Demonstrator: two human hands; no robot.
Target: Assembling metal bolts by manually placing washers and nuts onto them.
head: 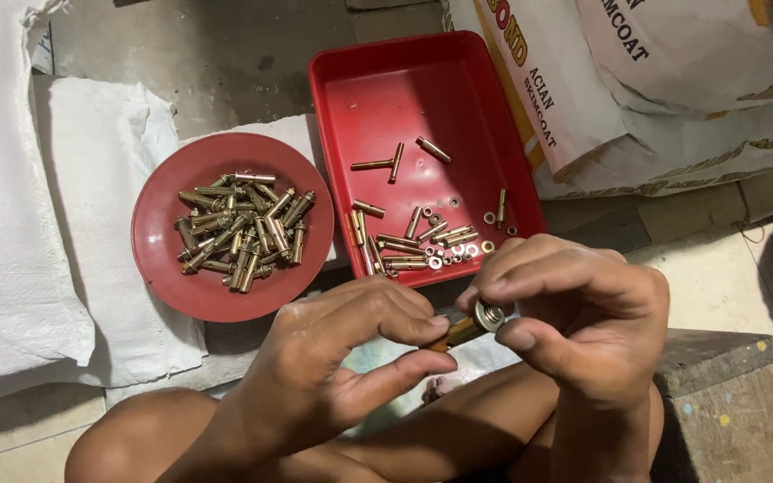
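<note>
Both hands meet: left hand [333, 358] pinches a brass bolt [462, 329], right hand [574, 313] pinches the washer [492, 316] on its tip. Tray [404, 80] just beyond.

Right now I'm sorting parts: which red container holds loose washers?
The rectangular red tray: small washers lie among its bolts. The round red plate holds only a pile of bolts.

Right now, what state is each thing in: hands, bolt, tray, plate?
Left hand: shut on the bolt's body.
Right hand: pinching the washer end.
Anchor bolt: held level between both hands.
Red tray: holds scattered loose parts.
Red plate: holds a pile of assembled bolts.
</note>
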